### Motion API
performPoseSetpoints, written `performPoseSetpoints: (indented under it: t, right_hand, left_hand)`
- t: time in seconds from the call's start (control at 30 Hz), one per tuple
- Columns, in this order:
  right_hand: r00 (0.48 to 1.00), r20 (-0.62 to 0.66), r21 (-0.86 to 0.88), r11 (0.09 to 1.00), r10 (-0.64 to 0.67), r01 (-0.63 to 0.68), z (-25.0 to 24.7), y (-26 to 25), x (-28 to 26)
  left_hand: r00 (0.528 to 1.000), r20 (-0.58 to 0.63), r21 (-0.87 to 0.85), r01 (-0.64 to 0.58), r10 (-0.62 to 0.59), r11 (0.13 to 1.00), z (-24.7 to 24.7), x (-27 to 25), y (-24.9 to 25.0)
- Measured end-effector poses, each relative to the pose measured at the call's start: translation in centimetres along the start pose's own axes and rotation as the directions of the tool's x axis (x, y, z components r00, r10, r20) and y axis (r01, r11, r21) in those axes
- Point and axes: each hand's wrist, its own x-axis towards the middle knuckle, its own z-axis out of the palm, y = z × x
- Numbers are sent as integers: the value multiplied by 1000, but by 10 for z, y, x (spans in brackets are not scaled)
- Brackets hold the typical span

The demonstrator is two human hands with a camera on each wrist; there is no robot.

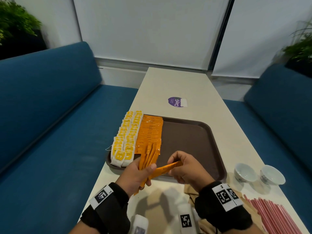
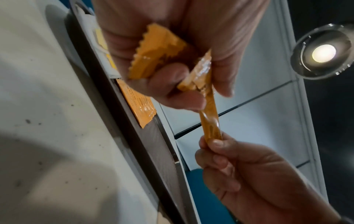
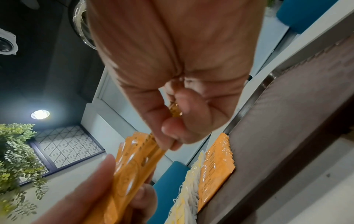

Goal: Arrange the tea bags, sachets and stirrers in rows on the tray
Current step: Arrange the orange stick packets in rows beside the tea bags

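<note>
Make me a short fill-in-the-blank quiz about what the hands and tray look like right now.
1. The left hand holds a bunch of ____ sachets.
2. The right hand pinches ____ sachet from that bunch.
3. On the brown tray, the tea bags lie to the ____ of the sachet row.
4. The red stirrers lie on the ____.

Missing words: orange; one; left; table

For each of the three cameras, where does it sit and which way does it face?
Head: above the table, looking down at the tray; both hands and wristbands show.
Left wrist: below the left hand, looking along it toward the ceiling.
Right wrist: below the right hand, looking up at the ceiling.
Shared: all show the single orange sachet pinched between both hands.
</note>
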Motion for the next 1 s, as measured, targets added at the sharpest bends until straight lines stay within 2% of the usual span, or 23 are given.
performPoseSetpoints:
  t: [0.07, 0.13, 0.2, 0.3, 0.43, 0.5, 0.57, 0.63, 0.7, 0.73, 0.8, 0.93, 1.0]
  right_hand:
    - [999, -44, 66, 998, 0, 3, 0, -1, 0]
    - [997, -73, 201, 980, 15, 0, 3, -2, 0]
    - [999, -6, 309, 950, 52, -48, 12, -2, -1]
    - [987, 119, 287, 948, 105, -135, 30, 0, -1]
    - [993, 76, 266, 957, 95, -113, 35, -5, 8]
    - [995, 32, 272, 957, 92, -98, 29, -13, 18]
    - [998, -17, 149, 987, 66, -63, 20, -21, 31]
    - [999, -43, -174, 984, 29, -36, 7, -25, 48]
    - [999, -22, -484, 874, 33, -39, -6, -26, 65]
    - [998, -2, -574, 817, 61, -51, -9, -24, 74]
    - [990, 31, -657, 749, 139, -84, -10, -21, 89]
    - [966, 40, -695, 702, 254, -156, 4, -19, 113]
    - [952, 51, -767, 623, 301, -156, 13, -23, 122]
  left_hand:
    - [999, 36, 58, -9, 7, 998, 1, -1, -1]
    - [1000, 17, 36, -22, 21, 999, 4, 0, 0]
    - [998, -51, -32, -44, 43, 999, 7, 3, 1]
    - [984, -162, -91, -94, 79, 991, 10, 8, 0]
    - [977, -191, -124, -119, 94, 985, 2, 9, 0]
    - [974, -216, -175, -100, 61, 980, -5, 10, -4]
    - [962, -273, -217, -74, 12, 973, -15, 12, -9]
    - [944, -330, -240, -68, -15, 968, -26, 14, -15]
    - [930, -366, -283, -70, -40, 956, -36, 14, -18]
    - [926, -374, -306, -70, -52, 949, -40, 13, -18]
    - [924, -374, -345, -67, -72, 936, -45, 13, -18]
    - [932, -353, -360, -55, -81, 931, -46, 15, -20]
    - [933, -351, -347, -46, -84, 937, -45, 17, -23]
